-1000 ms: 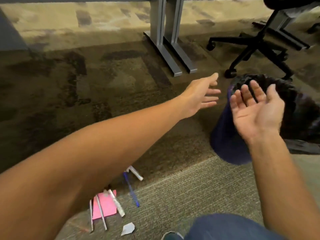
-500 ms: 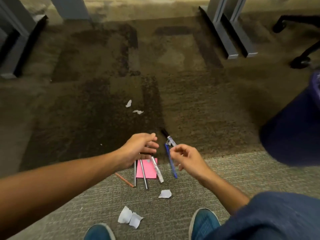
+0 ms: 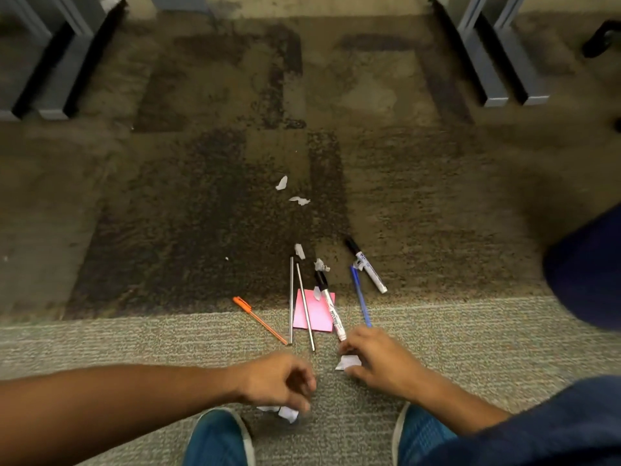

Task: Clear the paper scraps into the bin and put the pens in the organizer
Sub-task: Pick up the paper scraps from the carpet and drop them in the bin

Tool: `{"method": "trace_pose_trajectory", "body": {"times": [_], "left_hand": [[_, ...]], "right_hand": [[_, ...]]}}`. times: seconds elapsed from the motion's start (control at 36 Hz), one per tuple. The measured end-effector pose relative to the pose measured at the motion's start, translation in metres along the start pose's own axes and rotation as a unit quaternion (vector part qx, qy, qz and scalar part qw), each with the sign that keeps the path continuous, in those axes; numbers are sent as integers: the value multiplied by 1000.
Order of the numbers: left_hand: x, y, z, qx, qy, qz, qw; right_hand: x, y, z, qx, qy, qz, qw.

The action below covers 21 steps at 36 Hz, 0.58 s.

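My left hand [image 3: 279,381] hovers low between my shoes, fingers curled, fingertips on two white paper scraps [image 3: 288,413]; blur hides the grip. My right hand [image 3: 379,358] pinches another white scrap [image 3: 347,362] between thumb and fingers on the carpet. Just beyond lie an orange pen [image 3: 260,319], two thin grey pens [image 3: 291,297], a white marker [image 3: 331,311] across a pink sticky note [image 3: 316,317], a blue pen [image 3: 361,297] and a second white marker [image 3: 368,267]. More small scraps [image 3: 299,200] lie farther out. The dark blue bin [image 3: 584,270] is at the right edge. No organizer is in view.
Grey desk legs stand at the far left [image 3: 57,79] and far right [image 3: 487,62]. A chair caster [image 3: 601,42] shows at the top right. My blue shoes [image 3: 218,438] and knee [image 3: 537,428] fill the bottom edge.
My view dropped from the bin to the floor. Both hands pulled back from the pens toward me and down onto the near scraps; the right one has closed on its scrap.
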State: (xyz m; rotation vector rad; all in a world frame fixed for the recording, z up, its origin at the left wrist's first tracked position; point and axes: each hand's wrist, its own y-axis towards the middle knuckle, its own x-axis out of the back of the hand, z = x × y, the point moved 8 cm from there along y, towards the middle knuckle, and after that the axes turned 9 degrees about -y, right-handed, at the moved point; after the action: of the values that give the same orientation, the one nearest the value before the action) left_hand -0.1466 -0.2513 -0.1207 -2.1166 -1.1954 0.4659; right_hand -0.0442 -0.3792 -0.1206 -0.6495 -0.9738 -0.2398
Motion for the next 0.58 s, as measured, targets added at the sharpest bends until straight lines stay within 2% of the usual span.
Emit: {"method": "trace_pose_trajectory", "body": {"times": [0.03,0.08,0.19,0.39,0.5,0.58], "left_hand": [[-3,0,0,-18,90,6,996],[-8,-3,1,-63,255,29,965],[-19,-11,11,-133,443,71,884],[-23,-17,29,-180,543,102,814],[-22,-13,25,-226,543,109,801],[-18,-6,20,-217,525,108,816]], "right_hand": [[-2,-1,0,10,-19,3,1000],[-5,-2,3,26,-52,10,998],[-12,-4,11,55,-92,15,994],[-21,-6,15,95,-101,12,990],[-22,-7,15,99,-79,20,992],[-21,-3,13,96,-58,6,994]]}}
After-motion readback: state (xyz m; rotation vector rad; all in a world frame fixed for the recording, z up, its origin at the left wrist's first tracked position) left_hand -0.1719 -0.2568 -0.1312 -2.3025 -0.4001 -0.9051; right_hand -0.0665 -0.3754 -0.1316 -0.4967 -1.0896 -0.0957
